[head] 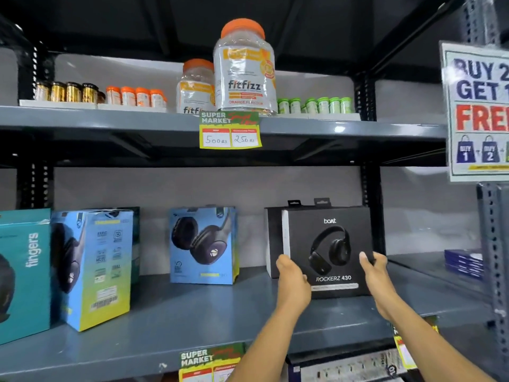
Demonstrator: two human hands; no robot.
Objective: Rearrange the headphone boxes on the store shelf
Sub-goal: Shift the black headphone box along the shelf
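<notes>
Lower shelf [209, 312], grey metal, right section: one black headphone box [327, 249], printed "boat" at the top and "ROCKERZ 430" at the bottom, picture of black headphones on the front. It stands upright, facing me, its lower edge at the shelf surface; whether it rests there or is lifted slightly I cannot tell.

My left hand [293, 282] grips the box at its lower left corner, thumb on the front, the other fingers wrapped behind and out of sight. My right hand [376, 274] grips the lower right edge, thumb pressed on the front face, the other fingers hidden behind the box. Both hands are closed on the box.

Directly behind it, touching or nearly so: a second black box [272, 241], only its left side and top tab showing.

Same shelf, centre: one blue headphone box [203, 244], upright, well apart from the black pair.

Same shelf, left: one blue and yellow box [92, 268], turned so its side panel faces me, and just beside it, at the frame edge, a teal box [24, 271] marked "fingers".

Upper shelf: two clear jars with orange lids, the nearer jar [245, 70] marked "fitfizz", and rows of small bottles either side.

Shelf edge below the jars: one price tag [230, 130] reading 500 and 250.
</notes>
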